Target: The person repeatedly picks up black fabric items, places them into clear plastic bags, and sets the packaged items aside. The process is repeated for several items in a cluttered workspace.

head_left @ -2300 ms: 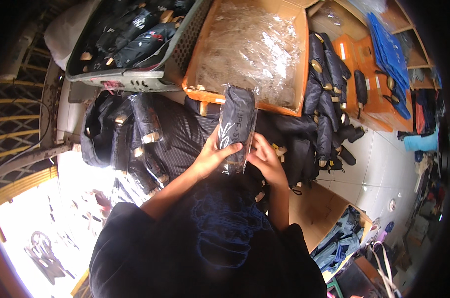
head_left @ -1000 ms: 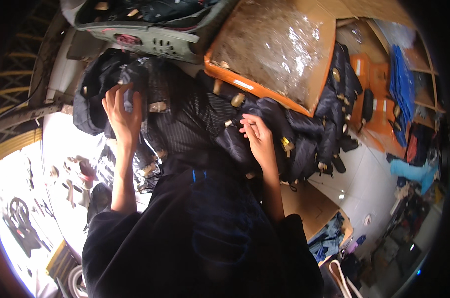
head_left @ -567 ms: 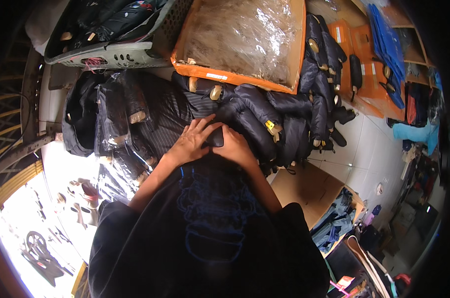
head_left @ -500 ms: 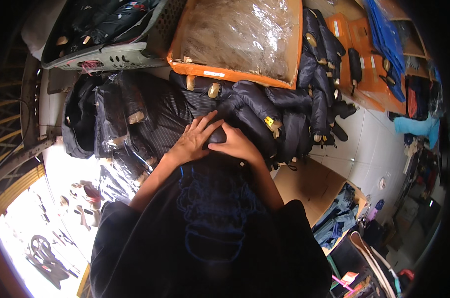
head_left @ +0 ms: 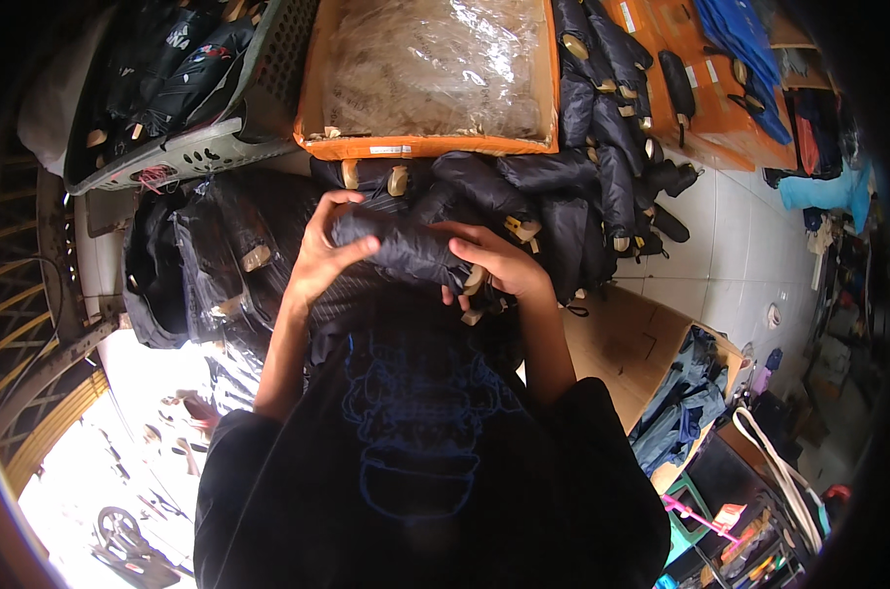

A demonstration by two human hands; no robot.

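By the orange carton, the left hand and right hand are gripping a dark fabric roll; similar rolls are crowding the carton's near edge.

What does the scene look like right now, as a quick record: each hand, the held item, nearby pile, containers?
Left hand: gripping the left end of a dark rolled bundle
Right hand: gripping the bundle's right end
Held item: roughly level, off the pile, just in front of the person's shirt
Nearby pile: dark puffy rolls, right of the hands
Beyond, centre: orange-edged box holding clear plastic
Beyond, left: grey basket holding dark packages
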